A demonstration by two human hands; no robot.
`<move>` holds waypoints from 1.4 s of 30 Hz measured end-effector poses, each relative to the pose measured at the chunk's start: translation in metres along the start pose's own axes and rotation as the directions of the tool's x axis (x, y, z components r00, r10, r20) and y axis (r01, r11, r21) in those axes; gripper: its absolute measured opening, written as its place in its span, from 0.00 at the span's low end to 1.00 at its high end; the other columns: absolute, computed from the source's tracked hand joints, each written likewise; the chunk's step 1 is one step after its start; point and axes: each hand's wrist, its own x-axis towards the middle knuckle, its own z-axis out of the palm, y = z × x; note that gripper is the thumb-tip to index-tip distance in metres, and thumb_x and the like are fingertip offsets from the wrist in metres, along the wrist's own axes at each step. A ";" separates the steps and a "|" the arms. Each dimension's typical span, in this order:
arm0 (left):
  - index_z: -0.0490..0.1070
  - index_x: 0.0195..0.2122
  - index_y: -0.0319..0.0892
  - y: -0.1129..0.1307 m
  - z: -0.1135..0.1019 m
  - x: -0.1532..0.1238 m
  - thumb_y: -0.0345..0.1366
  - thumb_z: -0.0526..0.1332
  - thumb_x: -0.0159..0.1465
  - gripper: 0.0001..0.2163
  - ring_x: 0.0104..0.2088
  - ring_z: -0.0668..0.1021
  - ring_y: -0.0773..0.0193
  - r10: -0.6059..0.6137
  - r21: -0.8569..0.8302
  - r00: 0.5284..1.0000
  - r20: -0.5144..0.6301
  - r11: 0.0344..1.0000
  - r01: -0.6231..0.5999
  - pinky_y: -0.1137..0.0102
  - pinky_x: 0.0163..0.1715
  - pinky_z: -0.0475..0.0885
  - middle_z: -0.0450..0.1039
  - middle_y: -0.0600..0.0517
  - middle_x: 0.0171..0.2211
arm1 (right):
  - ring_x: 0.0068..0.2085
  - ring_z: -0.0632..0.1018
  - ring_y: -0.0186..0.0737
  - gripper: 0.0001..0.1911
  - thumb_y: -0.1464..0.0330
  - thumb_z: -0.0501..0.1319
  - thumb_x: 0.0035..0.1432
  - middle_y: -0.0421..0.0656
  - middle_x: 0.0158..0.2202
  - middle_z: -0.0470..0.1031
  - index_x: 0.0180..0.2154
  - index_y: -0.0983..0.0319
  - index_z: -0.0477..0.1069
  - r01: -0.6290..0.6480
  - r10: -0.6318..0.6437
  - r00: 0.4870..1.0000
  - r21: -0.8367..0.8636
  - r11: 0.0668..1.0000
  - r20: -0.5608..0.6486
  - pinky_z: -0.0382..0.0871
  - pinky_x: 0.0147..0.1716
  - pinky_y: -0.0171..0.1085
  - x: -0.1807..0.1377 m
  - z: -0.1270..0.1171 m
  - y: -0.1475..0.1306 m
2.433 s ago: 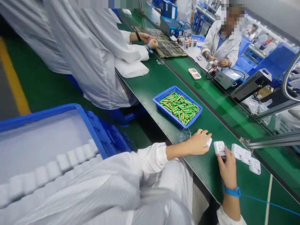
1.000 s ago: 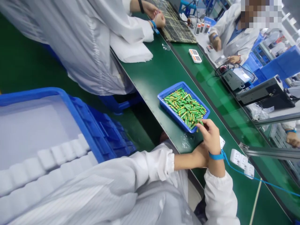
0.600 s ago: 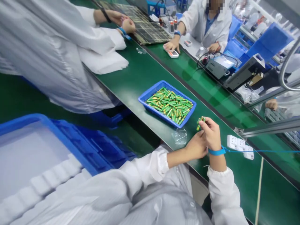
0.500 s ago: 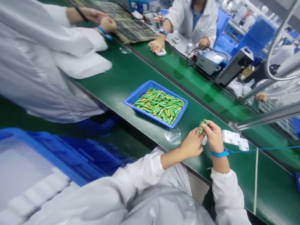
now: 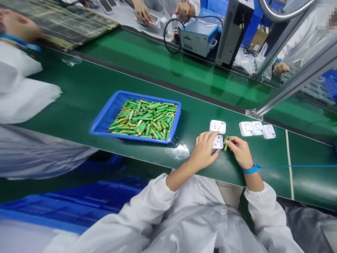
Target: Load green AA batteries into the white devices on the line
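Observation:
My left hand (image 5: 204,151) is closed around the edge of a small white square device (image 5: 218,142) on the green work surface. Just beyond it lies another white device (image 5: 218,126), close to my left fingertips. Between the fingertips of my right hand (image 5: 240,153) are a few green batteries (image 5: 226,143) with gold ends, right beside the held device. A blue tray (image 5: 105,121) to the left is filled with many loose batteries (image 5: 144,117) of the same kind. A blue band with a cord circles my right wrist.
Three white devices (image 5: 254,129) sit in a row to the right. Clear plastic film (image 5: 177,151) lies by the tray. A metal post (image 5: 295,73) slants up at the right. Across the belt stands a blue-grey instrument (image 5: 198,37); a co-worker's sleeve (image 5: 28,84) reaches in at left.
My view has swung right and closer to the tray. My hands have drawn slightly apart, so the device under my left hand and a second one beyond it now show plainly.

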 end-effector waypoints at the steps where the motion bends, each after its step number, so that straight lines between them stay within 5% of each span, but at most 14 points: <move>1: 0.61 0.76 0.44 0.000 0.000 0.000 0.37 0.67 0.69 0.34 0.68 0.70 0.40 0.006 0.000 1.000 0.003 1.000 -0.006 0.49 0.67 0.68 0.69 0.39 0.69 | 0.32 0.75 0.40 0.20 0.50 0.72 0.62 0.41 0.33 0.81 0.40 0.61 0.83 -0.001 0.001 1.000 -0.012 1.000 0.005 0.71 0.37 0.40 0.001 0.001 0.000; 9: 0.67 0.75 0.50 0.002 -0.003 0.001 0.35 0.69 0.71 0.31 0.66 0.70 0.43 0.015 0.036 0.999 0.043 0.999 -0.017 0.51 0.65 0.68 0.70 0.43 0.68 | 0.32 0.80 0.44 0.15 0.53 0.68 0.65 0.41 0.30 0.83 0.41 0.58 0.83 0.010 -0.002 0.999 -0.225 0.974 0.033 0.71 0.37 0.40 0.004 0.005 -0.007; 17: 0.73 0.71 0.53 0.002 -0.002 0.001 0.34 0.70 0.71 0.28 0.66 0.71 0.44 0.017 0.035 0.999 0.032 0.999 -0.018 0.51 0.65 0.69 0.72 0.44 0.66 | 0.32 0.81 0.44 0.13 0.55 0.69 0.64 0.40 0.30 0.83 0.40 0.58 0.83 0.004 -0.003 1.000 -0.254 0.967 0.004 0.72 0.37 0.40 -0.003 0.005 -0.007; 25: 0.73 0.73 0.52 -0.003 0.001 -0.001 0.35 0.70 0.71 0.29 0.66 0.70 0.43 0.044 0.091 0.999 0.028 0.995 -0.047 0.50 0.64 0.70 0.70 0.42 0.67 | 0.34 0.79 0.41 0.20 0.58 0.67 0.69 0.42 0.40 0.84 0.59 0.55 0.84 0.149 -0.155 0.988 -0.265 0.953 -0.003 0.75 0.40 0.40 -0.009 0.006 0.008; 35: 0.78 0.67 0.50 0.000 0.002 -0.001 0.36 0.70 0.71 0.22 0.67 0.70 0.42 0.058 0.133 0.997 0.044 0.989 -0.063 0.47 0.65 0.69 0.70 0.42 0.69 | 0.36 0.81 0.42 0.17 0.63 0.62 0.73 0.45 0.44 0.86 0.56 0.55 0.85 0.243 -0.266 0.964 -0.352 0.904 -0.019 0.79 0.40 0.41 -0.010 0.009 0.005; 42: 0.78 0.65 0.49 -0.001 0.000 0.000 0.36 0.70 0.72 0.20 0.66 0.71 0.43 0.043 0.078 0.998 0.035 0.996 -0.046 0.49 0.65 0.70 0.72 0.43 0.67 | 0.43 0.86 0.47 0.12 0.61 0.63 0.72 0.45 0.46 0.87 0.47 0.55 0.84 0.206 -0.226 0.973 -0.308 0.929 -0.033 0.81 0.44 0.42 -0.007 0.009 0.005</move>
